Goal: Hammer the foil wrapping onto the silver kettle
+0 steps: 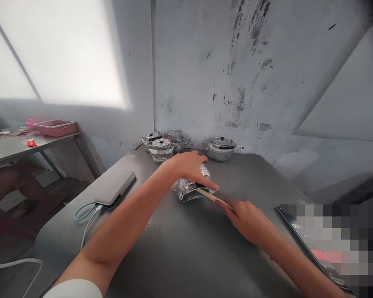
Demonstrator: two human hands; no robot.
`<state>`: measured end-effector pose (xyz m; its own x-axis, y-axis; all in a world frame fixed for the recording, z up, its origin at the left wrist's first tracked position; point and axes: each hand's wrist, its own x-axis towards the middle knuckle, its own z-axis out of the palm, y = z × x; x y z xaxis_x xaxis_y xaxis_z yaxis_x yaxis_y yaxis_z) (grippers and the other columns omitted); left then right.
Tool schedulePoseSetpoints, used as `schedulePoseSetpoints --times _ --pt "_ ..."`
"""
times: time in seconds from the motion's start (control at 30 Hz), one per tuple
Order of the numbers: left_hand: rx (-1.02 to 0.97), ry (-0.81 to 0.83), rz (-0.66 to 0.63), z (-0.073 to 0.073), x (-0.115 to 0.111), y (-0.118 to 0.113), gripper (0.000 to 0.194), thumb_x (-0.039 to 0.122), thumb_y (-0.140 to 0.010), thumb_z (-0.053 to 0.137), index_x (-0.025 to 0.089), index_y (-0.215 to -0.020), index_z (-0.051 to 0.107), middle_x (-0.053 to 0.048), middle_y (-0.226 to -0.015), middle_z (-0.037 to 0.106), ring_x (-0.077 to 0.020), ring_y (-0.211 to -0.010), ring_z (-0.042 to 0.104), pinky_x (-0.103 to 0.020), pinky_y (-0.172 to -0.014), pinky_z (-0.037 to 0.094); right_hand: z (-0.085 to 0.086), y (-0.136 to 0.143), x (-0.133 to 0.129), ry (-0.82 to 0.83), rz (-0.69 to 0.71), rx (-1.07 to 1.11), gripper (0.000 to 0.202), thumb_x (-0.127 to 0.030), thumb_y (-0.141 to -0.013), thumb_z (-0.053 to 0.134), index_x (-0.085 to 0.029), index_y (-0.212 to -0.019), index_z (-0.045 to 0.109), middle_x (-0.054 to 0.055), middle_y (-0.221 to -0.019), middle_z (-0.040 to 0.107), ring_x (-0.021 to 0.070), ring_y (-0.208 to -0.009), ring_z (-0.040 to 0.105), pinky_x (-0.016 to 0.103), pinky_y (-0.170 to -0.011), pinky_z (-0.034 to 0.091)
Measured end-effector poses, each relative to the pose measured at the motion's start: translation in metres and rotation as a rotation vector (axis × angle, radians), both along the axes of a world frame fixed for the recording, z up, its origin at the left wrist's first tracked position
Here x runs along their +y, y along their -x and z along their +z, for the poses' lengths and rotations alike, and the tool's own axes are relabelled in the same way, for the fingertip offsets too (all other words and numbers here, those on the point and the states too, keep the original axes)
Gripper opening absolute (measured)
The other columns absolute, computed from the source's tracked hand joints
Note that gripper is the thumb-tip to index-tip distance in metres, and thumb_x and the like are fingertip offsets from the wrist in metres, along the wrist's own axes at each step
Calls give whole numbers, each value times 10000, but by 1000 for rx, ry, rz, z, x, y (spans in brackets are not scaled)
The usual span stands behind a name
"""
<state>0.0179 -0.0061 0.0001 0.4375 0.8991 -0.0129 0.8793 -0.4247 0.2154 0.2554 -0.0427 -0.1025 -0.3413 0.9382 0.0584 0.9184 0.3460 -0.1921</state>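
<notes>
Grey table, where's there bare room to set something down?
Bare: the front stretch between left forearm and right forearm; also the right side, between the lone lidded pot, right hand and phone. Crowded: the back left, where three pots cluster, and the middle, where the left hand is over the silver vessel and the right hand grips the stick.

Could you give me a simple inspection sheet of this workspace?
Surface: grey table, flat, dark-toned.
Job's things: silver pot, its opening towards the camera; wooden stick, far end at that opening.
Clutter: four other pots near the wall; power bank left; phone right, mostly pixelated.
Grips: left grip (bare hand) over the silver pot, fingertips partly hidden; right grip closed on the stick.
Cables: white cable and teal loop by the power bank.
Surroundings: wall marked dark; side table bearing a red basket.
</notes>
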Motion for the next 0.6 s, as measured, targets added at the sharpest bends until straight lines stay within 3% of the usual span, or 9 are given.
schedulePoseSetpoints --times 0.1,0.27,0.43,0.5,0.6 --pt "89 131 125 7 -9 4 1319 964 -419 573 295 -1520 288 -168 -1542 314 -415 -1195 524 -458 -840 498 0 5 -4 95 21 67 582 -591 -991 209 -220 -672 525 48 -645 626 189 -599 565 294 -581 309" --pt "59 150 84 14 -12 7 1305 841 -469 683 296 -1546 188 -141 -1428 494 -382 -1159 559 -393 -817 499 0 11 -15 301 56 233 552 -576 -992 203 -207 -740 526 3 -652 528 135 -579 474 269 -536 335" --pt "2 59 2 9 2 9 1195 784 -499 718 275 -1500 307 -115 -1365 555 -343 -1135 580 -340 -779 502 3 15 -27 786 24 658 384 -539 -970 350 -195 -937 520 -40 -745 411 87 -585 376 205 -459 347" --pt "-12 50 -19 5 8 11 1105 779 -516 711 272 -1445 392 -96 -1346 572 -328 -1132 582 -333 -792 495 6 17 -30 835 6 705 356 -526 -968 367 -198 -963 504 -40 -768 404 83 -594 373 188 -444 362" --pt "-44 74 -48 2 15 14 1007 771 -534 702 283 -1380 456 -74 -1361 566 -319 -1141 579 -323 -800 485 7 20 -33 784 18 702 365 -547 -968 345 -209 -950 481 -39 -779 396 85 -587 381 183 -410 383"
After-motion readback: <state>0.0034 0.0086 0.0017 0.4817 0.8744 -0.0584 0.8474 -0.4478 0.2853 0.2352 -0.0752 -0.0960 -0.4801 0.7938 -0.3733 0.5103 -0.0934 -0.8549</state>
